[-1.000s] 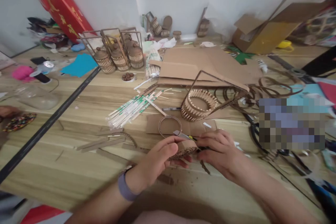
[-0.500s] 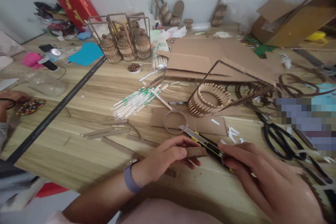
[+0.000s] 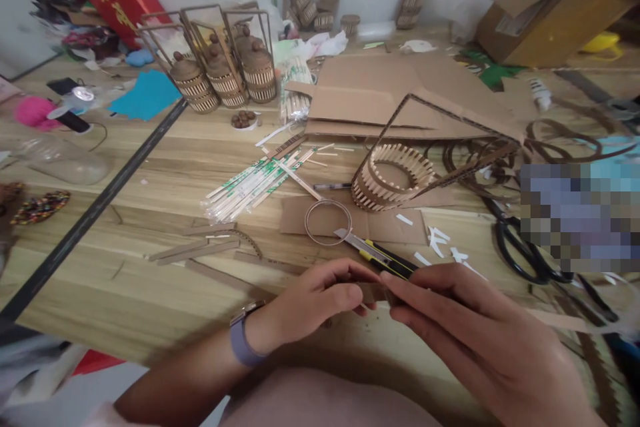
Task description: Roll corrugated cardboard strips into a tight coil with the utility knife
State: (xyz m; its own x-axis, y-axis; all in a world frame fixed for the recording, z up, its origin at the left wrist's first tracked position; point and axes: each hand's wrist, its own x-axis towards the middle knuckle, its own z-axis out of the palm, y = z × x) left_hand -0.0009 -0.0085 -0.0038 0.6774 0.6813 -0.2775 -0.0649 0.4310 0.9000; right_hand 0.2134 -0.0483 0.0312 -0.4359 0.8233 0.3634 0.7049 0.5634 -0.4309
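My left hand point(image 3: 325, 297), with a watch on its wrist, is closed on a small brown cardboard strip point(image 3: 369, 292). The fingertips of my right hand point(image 3: 460, 313) are pinched together at the strip's right end, partly hiding it. Just beyond my hands lies a yellow and black utility knife point(image 3: 377, 257), its blade over the edge of a thin ring point(image 3: 307, 223). That ring rests on a flat cardboard piece point(image 3: 390, 227). Farther back stands a round basket of wooden slats point(image 3: 365, 190) with a tall angular handle.
Wrapped sticks point(image 3: 250, 187) and cardboard strips point(image 3: 195, 250) lie left of centre. Black scissors point(image 3: 520, 250) are on the right. Small lidded baskets point(image 3: 197, 87), a bowl of brown beads point(image 3: 244, 121) and cardboard sheets point(image 3: 370, 90) are behind.
My right hand has moved left, and its fingertips now meet the strip in my left hand. The view has shifted slightly. The other person's hand at the left edge has mostly left view.
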